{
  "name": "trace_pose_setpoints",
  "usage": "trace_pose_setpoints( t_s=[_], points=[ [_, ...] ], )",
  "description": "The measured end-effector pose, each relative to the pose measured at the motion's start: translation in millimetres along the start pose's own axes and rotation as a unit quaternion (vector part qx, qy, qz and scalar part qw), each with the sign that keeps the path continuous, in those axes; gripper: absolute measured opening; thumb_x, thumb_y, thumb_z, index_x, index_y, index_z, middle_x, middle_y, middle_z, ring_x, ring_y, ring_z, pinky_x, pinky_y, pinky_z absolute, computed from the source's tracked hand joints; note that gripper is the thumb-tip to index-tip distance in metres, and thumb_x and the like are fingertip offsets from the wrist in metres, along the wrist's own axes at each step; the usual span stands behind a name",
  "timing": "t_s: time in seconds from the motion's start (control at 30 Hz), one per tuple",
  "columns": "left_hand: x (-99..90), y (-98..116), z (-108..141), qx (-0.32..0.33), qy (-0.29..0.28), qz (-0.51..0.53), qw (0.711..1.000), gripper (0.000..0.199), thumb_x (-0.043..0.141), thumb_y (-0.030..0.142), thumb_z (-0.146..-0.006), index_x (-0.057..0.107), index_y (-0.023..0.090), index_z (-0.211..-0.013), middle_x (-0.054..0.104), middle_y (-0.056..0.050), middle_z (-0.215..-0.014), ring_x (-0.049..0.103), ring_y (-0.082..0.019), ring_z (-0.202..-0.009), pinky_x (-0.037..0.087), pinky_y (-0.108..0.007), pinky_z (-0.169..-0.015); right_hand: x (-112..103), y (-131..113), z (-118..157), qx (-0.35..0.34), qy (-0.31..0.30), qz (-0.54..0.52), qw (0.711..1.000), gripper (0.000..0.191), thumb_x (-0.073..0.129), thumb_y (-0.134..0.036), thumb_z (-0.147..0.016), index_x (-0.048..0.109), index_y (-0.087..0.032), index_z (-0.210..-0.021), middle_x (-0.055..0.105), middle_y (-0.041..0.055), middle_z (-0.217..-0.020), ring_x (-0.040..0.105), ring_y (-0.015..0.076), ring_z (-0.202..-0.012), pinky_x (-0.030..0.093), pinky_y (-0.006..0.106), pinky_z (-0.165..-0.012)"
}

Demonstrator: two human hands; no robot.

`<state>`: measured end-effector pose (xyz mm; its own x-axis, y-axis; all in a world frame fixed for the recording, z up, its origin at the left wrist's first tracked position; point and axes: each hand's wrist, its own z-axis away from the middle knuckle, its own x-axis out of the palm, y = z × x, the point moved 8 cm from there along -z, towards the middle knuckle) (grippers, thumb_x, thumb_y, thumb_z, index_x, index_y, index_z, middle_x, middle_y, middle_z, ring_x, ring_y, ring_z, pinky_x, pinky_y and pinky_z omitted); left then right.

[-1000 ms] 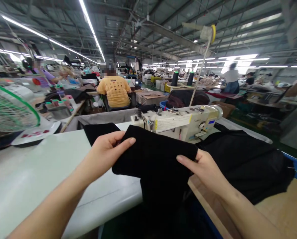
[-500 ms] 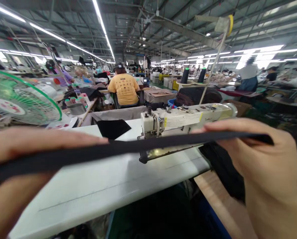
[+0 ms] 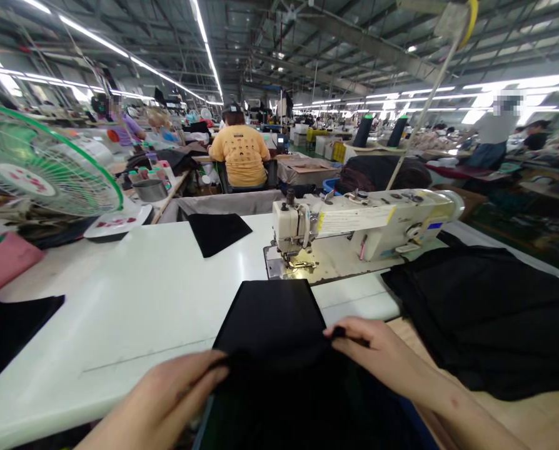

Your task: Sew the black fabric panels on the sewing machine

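Observation:
A piece of black fabric (image 3: 272,315) lies partly on the white table in front of me, its near part hanging over the front edge. My left hand (image 3: 181,381) pinches its left side between thumb and fingers. On the opposite side my right hand (image 3: 366,344) is closed on the fabric, with a small fold bunched at the fingertips. Just beyond the cloth's far edge stands a sewing machine (image 3: 340,225), its needle area lit. Where the near part of the cloth ends is hard to make out against the dark below.
Another black fabric piece (image 3: 218,232) lies left of the machine, and a further one (image 3: 7,331) at the left edge. A black fabric pile (image 3: 490,312) rests at the right. A green-rimmed fan (image 3: 45,165) stands left. A person in a yellow shirt (image 3: 241,153) sits ahead.
Both hands have come down from close before the camera to the table's front edge. The fabric, earlier a stretched dark strip, now lies partly flat on the table.

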<state>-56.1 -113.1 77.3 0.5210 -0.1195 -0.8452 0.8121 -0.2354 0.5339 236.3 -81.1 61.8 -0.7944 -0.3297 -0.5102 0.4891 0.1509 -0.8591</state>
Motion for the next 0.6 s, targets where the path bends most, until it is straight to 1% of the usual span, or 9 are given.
trace_pose_setpoints(
  t_s=[0.03, 0.1, 0.2, 0.27, 0.3, 0.37, 0.43, 0.53, 0.6],
  points=[
    [-0.7, -3, -22, -0.013, -0.011, -0.014, 1.0, 0.032, 0.047, 0.049, -0.089, 0.071, 0.029, -0.082, 0.076, -0.002, -0.08, 0.071, -0.024, -0.074, 0.056, -0.031, -0.072, 0, 7, -16, 0.003, 0.03, 0.011, 0.999, 0.016, 0.06, -0.032, -0.089, 0.069, -0.022, -0.081, 0.068, -0.002, -0.07, 0.063, 0.0169, -0.067, 0.048, 0.026, -0.062],
    [-1.9, -12, -65, -0.047, 0.006, -0.08, 0.996, 0.035, 0.041, 0.046, -0.091, 0.063, 0.025, -0.075, 0.071, -0.005, -0.073, 0.069, -0.026, -0.071, 0.053, -0.034, -0.07, 0, 19, -50, 0.003, 0.092, 0.053, 0.994, 0.023, 0.062, -0.03, -0.087, 0.057, -0.021, -0.066, 0.055, -0.004, -0.06, 0.054, 0.0156, -0.06, 0.043, 0.027, -0.06],
    [7.0, -29, -117, -0.067, 0.046, -0.131, 0.988, 0.025, 0.043, 0.037, -0.089, 0.058, 0.022, -0.076, 0.067, -0.011, -0.087, 0.067, -0.031, -0.084, 0.05, -0.04, -0.075, 1, 34, -90, -0.007, 0.165, 0.092, 0.982, 0.02, 0.065, -0.022, -0.08, 0.052, -0.022, -0.065, 0.058, 0.0009, -0.08, 0.058, 0.0201, -0.083, 0.045, 0.033, -0.081],
    [17.1, -40, -140, -0.062, 0.057, -0.099, 0.992, 0.013, 0.052, 0.031, -0.082, 0.057, 0.02, -0.077, 0.064, -0.013, -0.095, 0.064, -0.031, -0.09, 0.05, -0.042, -0.08, 2, 42, -108, -0.003, 0.181, 0.094, 0.979, 0.017, 0.068, -0.017, -0.075, 0.053, -0.021, -0.066, 0.058, 0.0039, -0.091, 0.057, 0.0232, -0.095, 0.042, 0.038, -0.092],
    [21.7, -45, -148, -0.059, 0.055, -0.077, 0.994, 0.008, 0.056, 0.028, -0.078, 0.056, 0.02, -0.075, 0.063, -0.012, -0.093, 0.064, -0.03, -0.088, 0.05, -0.041, -0.08, 3, 45, -114, 0.001, 0.182, 0.093, 0.979, 0.018, 0.069, -0.016, -0.072, 0.054, -0.021, -0.066, 0.058, 0.0041, -0.091, 0.056, 0.0238, -0.095, 0.042, 0.039, -0.092],
    [28.9, -52, -157, -0.057, 0.043, -0.041, 0.997, 0.008, 0.06, 0.02, -0.07, 0.052, 0.021, -0.069, 0.061, -0.007, -0.081, 0.062, -0.026, -0.079, 0.05, -0.039, -0.077, 4, 50, -122, 0.01, 0.176, 0.085, 0.981, 0.019, 0.07, -0.013, -0.068, 0.054, -0.021, -0.063, 0.055, 0.0019, -0.082, 0.056, 0.0229, -0.087, 0.043, 0.04, -0.089],
    [30.1, -52, -158, -0.053, 0.044, -0.009, 0.998, 0.011, 0.057, 0.015, -0.067, 0.049, 0.022, -0.067, 0.059, -0.003, -0.072, 0.061, -0.023, -0.073, 0.05, -0.036, -0.075, 5, 52, -124, 0.014, 0.168, 0.069, 0.983, 0.02, 0.07, -0.013, -0.066, 0.053, -0.022, -0.06, 0.052, -0.0005, -0.074, 0.056, 0.0215, -0.08, 0.044, 0.039, -0.085],
    [19.5, -44, -145, -0.047, 0.093, 0.042, 0.994, 0.005, 0.05, 0.017, -0.074, 0.051, 0.022, -0.076, 0.062, -0.003, -0.079, 0.062, -0.021, -0.08, 0.05, -0.034, -0.079, 4, 50, -120, 0.002, 0.161, 0.023, 0.987, 0.019, 0.07, -0.016, -0.065, 0.053, -0.021, -0.06, 0.058, 0.0008, -0.078, 0.058, 0.0212, -0.083, 0.046, 0.037, -0.084],
    [10.3, -39, -130, -0.045, 0.128, 0.144, 0.98, 0.009, 0.052, 0.025, -0.079, 0.055, 0.021, -0.086, 0.066, -0.004, -0.088, 0.065, -0.02, -0.085, 0.051, -0.034, -0.082, 6, 47, -114, -0.012, 0.148, -0.021, 0.989, 0.013, 0.069, -0.024, -0.07, 0.056, -0.021, -0.066, 0.066, 0.0037, -0.088, 0.062, 0.0218, -0.087, 0.048, 0.036, -0.083]
  ],
)
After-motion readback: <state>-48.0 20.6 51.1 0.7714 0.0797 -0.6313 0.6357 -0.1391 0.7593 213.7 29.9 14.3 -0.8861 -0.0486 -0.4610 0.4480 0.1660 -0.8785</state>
